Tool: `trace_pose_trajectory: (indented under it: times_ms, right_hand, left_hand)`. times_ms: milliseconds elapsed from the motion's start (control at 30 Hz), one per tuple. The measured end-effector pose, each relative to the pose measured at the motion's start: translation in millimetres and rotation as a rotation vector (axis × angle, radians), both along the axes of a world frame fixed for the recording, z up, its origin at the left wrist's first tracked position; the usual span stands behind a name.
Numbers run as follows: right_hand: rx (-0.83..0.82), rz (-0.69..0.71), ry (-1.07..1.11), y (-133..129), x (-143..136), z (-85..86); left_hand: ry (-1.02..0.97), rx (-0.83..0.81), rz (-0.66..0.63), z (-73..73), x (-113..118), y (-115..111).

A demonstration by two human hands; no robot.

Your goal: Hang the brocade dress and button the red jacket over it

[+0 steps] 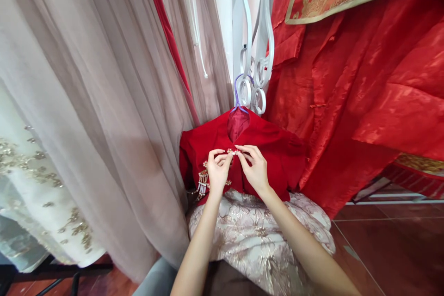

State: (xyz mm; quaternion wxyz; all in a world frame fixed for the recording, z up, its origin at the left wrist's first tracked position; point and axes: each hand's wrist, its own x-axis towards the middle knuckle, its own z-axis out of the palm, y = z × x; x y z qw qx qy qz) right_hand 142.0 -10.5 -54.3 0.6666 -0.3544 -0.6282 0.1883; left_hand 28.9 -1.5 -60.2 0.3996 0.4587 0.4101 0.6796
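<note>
A red velvet jacket (270,148) hangs in front of me on a purple hanger (237,90). Both my hands meet at its front, just below the neck opening. My left hand (219,170) pinches one side of a small pearl-and-gold clasp (233,152). From the other side, my right hand (255,166) pinches the same clasp with thumb and fingertips. Beaded tassels (203,180) dangle on the jacket's left front, beside my left hand. The fingertips partly cover the clasp, so I cannot tell whether it is fastened.
Below the jacket spreads a cream and gold embroidered skirt (256,226). Pale pinkish curtains (104,101) fall on the left, near a white gold-trimmed dress (45,185). White scrolled metalwork (258,74) holds the hanger. Red satin garments (347,78) hang on the right above the tiled floor (398,240).
</note>
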Motion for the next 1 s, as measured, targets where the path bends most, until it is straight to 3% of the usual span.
trace_pose_trajectory:
  times_ms: [100,233,333,433,567,700,833,1000]
  right_hand:
    - [-0.052,-0.009,0.088,-13.6,0.8,-8.2]
    - [-0.167,-0.089,0.115,-38.3,-1.7,-29.8]
    - [-0.253,-0.047,0.047,-53.1,-5.8,-44.7]
    - [-0.308,0.028,0.075,-59.6,-7.9,-51.1]
    - [-0.436,0.283,0.247,-64.7,-7.3,-46.2]
    - [-0.397,0.444,0.327,-79.0,-7.6,-30.0]
    - [-0.368,0.513,0.295,-91.8,-9.0,-17.0]
    - [-0.357,0.494,0.245,-92.4,-11.8,-21.1]
  left_hand:
    - [0.017,-0.030,0.036,-5.5,3.3,-9.5]
    - [0.049,-0.168,-0.072,-17.5,3.0,-31.5]
    - [0.077,-0.259,-0.159,-28.5,-0.5,-49.1]
    - [0.089,-0.311,-0.164,-35.8,-5.6,-59.2]
    - [0.110,-0.259,-0.112,-36.9,-10.2,-63.1]
    - [0.010,-0.256,-0.157,-33.0,-7.6,-69.1]
    - [-0.039,-0.172,-0.198,-27.5,-3.0,-71.5]
    - [-0.027,-0.040,-0.227,-17.9,0.0,-64.7]
